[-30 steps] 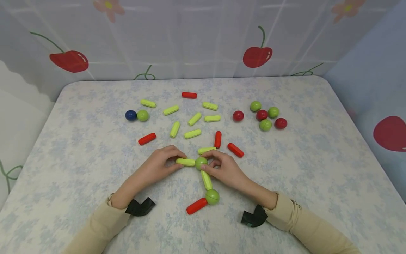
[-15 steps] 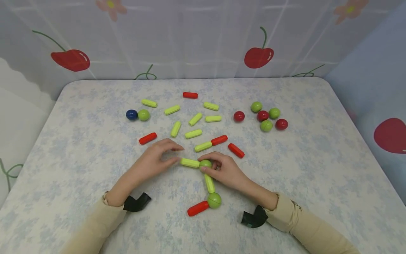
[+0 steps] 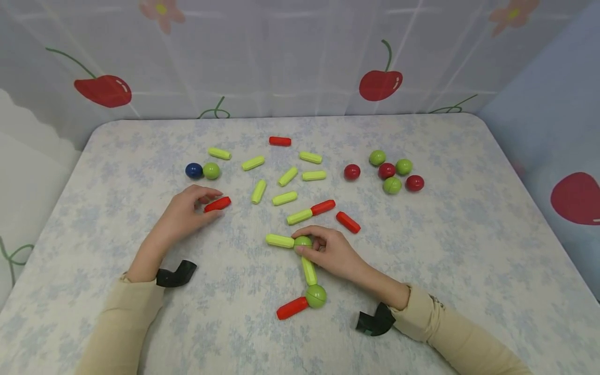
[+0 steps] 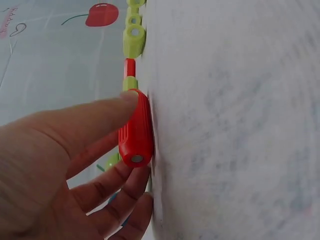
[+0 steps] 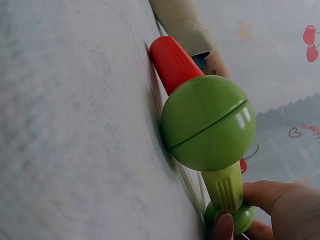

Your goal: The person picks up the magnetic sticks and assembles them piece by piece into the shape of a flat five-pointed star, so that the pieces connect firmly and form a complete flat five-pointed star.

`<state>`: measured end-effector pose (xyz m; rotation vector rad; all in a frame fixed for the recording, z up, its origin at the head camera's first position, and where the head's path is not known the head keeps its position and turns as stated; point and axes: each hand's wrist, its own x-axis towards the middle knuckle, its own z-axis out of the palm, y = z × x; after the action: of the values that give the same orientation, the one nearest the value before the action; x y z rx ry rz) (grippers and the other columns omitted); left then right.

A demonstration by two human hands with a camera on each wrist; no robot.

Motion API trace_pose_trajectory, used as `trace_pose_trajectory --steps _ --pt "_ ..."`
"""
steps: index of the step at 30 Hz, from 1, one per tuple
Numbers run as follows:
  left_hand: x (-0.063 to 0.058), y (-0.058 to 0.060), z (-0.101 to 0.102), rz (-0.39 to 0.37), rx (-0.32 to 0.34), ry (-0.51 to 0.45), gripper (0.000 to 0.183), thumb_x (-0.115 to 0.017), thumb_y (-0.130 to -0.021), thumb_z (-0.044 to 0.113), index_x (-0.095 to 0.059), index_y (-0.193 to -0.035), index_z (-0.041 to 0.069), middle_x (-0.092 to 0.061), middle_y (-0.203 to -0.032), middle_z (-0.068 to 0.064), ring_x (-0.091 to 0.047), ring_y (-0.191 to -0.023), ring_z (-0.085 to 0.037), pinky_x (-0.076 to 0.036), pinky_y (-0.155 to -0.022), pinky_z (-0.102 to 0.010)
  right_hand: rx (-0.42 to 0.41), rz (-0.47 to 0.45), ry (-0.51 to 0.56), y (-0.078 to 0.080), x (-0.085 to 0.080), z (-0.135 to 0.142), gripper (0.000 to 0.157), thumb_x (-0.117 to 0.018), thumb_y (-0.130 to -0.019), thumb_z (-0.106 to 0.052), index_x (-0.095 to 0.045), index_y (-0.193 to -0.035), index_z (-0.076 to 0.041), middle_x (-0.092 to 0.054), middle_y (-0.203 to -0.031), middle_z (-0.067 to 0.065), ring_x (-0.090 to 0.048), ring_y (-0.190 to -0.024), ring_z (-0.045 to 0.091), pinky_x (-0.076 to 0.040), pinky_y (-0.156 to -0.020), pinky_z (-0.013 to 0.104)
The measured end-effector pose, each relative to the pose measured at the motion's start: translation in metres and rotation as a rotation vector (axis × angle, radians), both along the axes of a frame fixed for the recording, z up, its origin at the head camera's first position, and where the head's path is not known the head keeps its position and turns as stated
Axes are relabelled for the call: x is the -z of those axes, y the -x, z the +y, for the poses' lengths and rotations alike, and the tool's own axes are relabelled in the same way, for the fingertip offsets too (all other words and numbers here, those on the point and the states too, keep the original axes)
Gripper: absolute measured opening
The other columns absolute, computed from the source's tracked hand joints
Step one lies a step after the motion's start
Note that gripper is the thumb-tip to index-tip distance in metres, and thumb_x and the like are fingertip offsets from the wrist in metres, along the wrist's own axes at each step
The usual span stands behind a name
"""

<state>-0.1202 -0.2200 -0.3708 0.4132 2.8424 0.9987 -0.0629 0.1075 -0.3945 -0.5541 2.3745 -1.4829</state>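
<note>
My left hand [image 3: 187, 213] is around a loose red rod [image 3: 217, 204] lying on the table. Thumb and fingers stand on either side of it, relaxed. In the left wrist view the thumb overlaps the red rod [image 4: 136, 132]; firm contact cannot be told. My right hand [image 3: 333, 250] pinches a green ball [image 3: 302, 243] between thumb and fingers. From that ball one yellow-green rod [image 3: 279, 240] points left and another yellow-green rod [image 3: 309, 271] runs down to a second green ball [image 3: 316, 296]. A red rod [image 3: 292, 308] is joined to this lower ball.
Behind the hands lie several loose yellow-green rods [image 3: 284, 198] and a joined yellow-red pair [image 3: 300, 216]. Another red rod [image 3: 348, 222] is to its right. Red and green balls [image 3: 387, 170] cluster at right; a blue ball [image 3: 194, 170] touches a green ball [image 3: 211, 171] at left.
My left hand has let go of the yellow-green rod and moved left to the loose red rod. The nearby yellow-green and red rods have come together end to end. My right hand keeps its pinch.
</note>
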Motion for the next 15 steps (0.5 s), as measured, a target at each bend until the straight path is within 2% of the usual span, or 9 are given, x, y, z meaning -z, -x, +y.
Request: trace_pose_trajectory --steps 6,11,15 --pt "0.0012 -0.0024 0.0041 -0.013 -0.020 0.043 0.024 -0.070 -0.084 0.007 -0.066 -0.106 0.000 -0.058 -0.096 -0.014 -0.050 -0.084 -0.029 -0.040 -0.074 -0.042 -0.008 0.011 0.014 0.0000 -0.0011 0.0002 0.023 -0.070 -0.086 -0.017 -0.066 -0.109 -0.012 -0.047 -0.061 -0.002 -0.041 -0.053 0.012 -0.032 -0.046 0.022" --pt "-0.0003 -0.0026 0.0057 -0.017 -0.004 0.050 0.025 -0.071 -0.084 0.011 -0.066 -0.106 0.000 -0.058 -0.095 -0.013 -0.050 -0.082 -0.028 -0.040 -0.073 -0.041 -0.007 0.005 0.014 0.0000 -0.0012 0.0003 0.024 -0.069 -0.087 -0.017 -0.065 -0.110 -0.011 -0.047 -0.061 -0.002 -0.041 -0.052 0.013 -0.031 -0.047 0.022" --pt "0.0029 0.0007 0.0024 0.016 -0.016 0.010 0.026 -0.070 -0.087 0.018 -0.066 -0.107 0.003 -0.058 -0.099 -0.012 -0.052 -0.086 -0.026 -0.041 -0.075 -0.042 -0.008 -0.004 0.016 0.0002 -0.0006 0.0000 0.025 -0.069 -0.087 -0.017 -0.065 -0.110 -0.010 -0.047 -0.061 -0.001 -0.042 -0.053 0.014 -0.032 -0.047 0.022"
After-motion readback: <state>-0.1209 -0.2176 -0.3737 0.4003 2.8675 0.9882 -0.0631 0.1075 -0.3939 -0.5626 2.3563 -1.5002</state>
